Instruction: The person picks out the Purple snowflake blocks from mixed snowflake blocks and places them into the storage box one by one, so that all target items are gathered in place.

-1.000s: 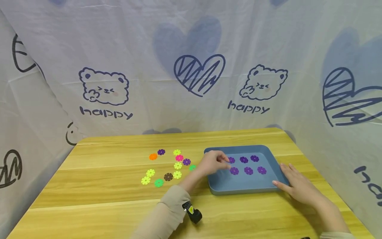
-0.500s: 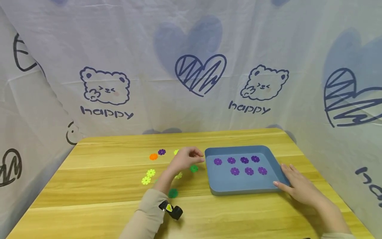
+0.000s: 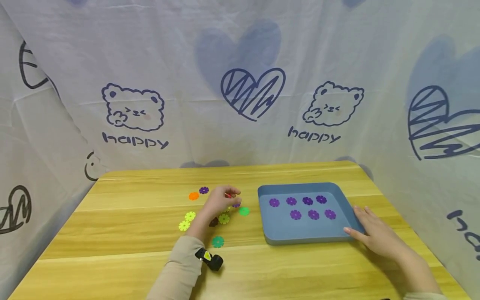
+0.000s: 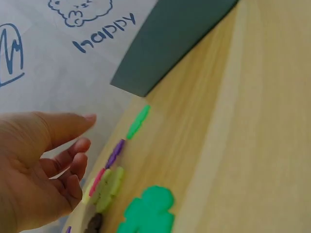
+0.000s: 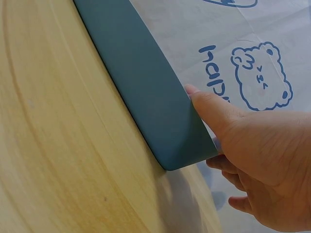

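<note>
A blue tray (image 3: 282, 227) holds several purple flower discs (image 3: 296, 214) in two rows. My left hand (image 3: 220, 200) hovers over loose flower discs left of the tray, its fingers relaxed and holding nothing. In the left wrist view its fingertips (image 4: 82, 144) hang just above a purple disc (image 4: 115, 152) and a pink disc (image 4: 97, 181). My right hand (image 3: 369, 232) rests against the tray's front right corner. Its thumb (image 5: 209, 108) presses the tray wall (image 5: 146, 92).
Loose discs lie on the wooden table: orange (image 3: 193, 196), purple (image 3: 204, 190), yellow (image 3: 183, 225), light green (image 3: 244, 211) and teal (image 3: 218, 241). Printed cloth walls close in the table at the back and on both sides.
My left hand has left the tray and moved left to the loose discs. One more purple disc now lies in the tray. My right hand has stayed put.
</note>
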Demonstrator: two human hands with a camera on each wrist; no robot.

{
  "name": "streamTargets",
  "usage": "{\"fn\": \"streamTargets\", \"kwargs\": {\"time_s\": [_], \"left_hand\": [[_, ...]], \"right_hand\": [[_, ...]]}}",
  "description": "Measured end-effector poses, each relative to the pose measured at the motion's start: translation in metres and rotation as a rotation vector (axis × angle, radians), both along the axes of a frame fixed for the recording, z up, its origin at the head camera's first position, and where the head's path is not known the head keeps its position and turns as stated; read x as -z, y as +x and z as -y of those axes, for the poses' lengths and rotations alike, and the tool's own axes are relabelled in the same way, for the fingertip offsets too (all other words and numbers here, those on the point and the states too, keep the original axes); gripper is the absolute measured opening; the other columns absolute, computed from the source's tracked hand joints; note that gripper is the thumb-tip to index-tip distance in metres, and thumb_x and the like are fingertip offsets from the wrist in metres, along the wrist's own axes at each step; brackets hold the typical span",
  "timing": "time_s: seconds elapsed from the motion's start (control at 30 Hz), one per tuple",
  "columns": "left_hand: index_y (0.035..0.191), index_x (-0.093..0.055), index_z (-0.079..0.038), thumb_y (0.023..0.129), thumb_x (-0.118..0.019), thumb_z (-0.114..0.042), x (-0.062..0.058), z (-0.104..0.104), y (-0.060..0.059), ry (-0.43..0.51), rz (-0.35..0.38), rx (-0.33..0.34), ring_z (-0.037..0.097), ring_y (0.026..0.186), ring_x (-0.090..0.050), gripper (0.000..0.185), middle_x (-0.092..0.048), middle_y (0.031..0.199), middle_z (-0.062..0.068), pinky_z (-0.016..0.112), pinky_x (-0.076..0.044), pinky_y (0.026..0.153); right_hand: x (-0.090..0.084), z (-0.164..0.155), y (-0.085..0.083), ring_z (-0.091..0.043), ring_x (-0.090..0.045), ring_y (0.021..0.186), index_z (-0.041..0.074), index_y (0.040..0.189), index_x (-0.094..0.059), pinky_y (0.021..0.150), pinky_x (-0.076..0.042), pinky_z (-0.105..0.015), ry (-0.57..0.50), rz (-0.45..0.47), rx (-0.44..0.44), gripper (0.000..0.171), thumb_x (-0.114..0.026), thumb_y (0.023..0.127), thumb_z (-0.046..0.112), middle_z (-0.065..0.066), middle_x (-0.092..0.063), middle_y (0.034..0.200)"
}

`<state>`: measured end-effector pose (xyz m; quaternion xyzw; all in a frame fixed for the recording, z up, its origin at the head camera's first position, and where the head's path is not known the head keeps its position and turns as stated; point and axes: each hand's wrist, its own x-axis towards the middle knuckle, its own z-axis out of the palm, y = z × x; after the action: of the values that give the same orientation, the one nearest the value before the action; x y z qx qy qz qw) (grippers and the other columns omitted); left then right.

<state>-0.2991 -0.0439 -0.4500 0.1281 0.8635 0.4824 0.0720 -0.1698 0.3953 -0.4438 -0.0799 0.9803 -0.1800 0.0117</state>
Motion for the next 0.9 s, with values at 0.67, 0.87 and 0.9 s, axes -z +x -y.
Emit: {"fn": "streamTargets", "kwargs": {"time_s": [0.67, 0.87, 0.9], "left_hand": [[0.112, -0.070, 0.000, 0.082, -0.072, -0.001, 0.0084, -0.0016, -0.0039, -0.191, -0.034, -0.022, 0.028, 0.109, -0.061, 0.030, -0.069, 0.114, 0.016, 0.043, -0.049, 0.099], [0.107, -0.067, -0.002, 0.082, -0.073, -0.002, 0.0076, -0.0022, -0.0017, -0.174, -0.024, -0.033, 0.021, 0.090, -0.058, 0.026, -0.065, 0.099, 0.012, 0.035, -0.051, 0.082], [0.105, -0.066, -0.002, 0.082, -0.073, -0.002, 0.0077, -0.0021, -0.0015, -0.162, -0.020, -0.036, 0.020, 0.086, -0.056, 0.024, -0.063, 0.096, 0.011, 0.033, -0.050, 0.078]], "right_hand": [[-0.0019, 0.0013, 0.0002, -0.055, -0.015, 0.142, -0.009, 0.150, -0.022, 0.105, -0.019, -0.074, 0.003, 0.008, 0.003, 0.090, -0.055, 0.094, 0.053, -0.034, -0.025, 0.153], [-0.0012, 0.0004, 0.0013, -0.055, -0.017, 0.141, -0.009, 0.150, -0.023, 0.105, -0.020, -0.074, 0.013, -0.004, 0.001, 0.088, -0.056, 0.094, 0.052, -0.034, -0.026, 0.153], [-0.0008, 0.0002, 0.0012, -0.055, -0.017, 0.141, -0.009, 0.149, -0.023, 0.104, -0.021, -0.074, 0.014, -0.006, -0.002, 0.088, -0.056, 0.094, 0.051, -0.034, -0.026, 0.152]]}}
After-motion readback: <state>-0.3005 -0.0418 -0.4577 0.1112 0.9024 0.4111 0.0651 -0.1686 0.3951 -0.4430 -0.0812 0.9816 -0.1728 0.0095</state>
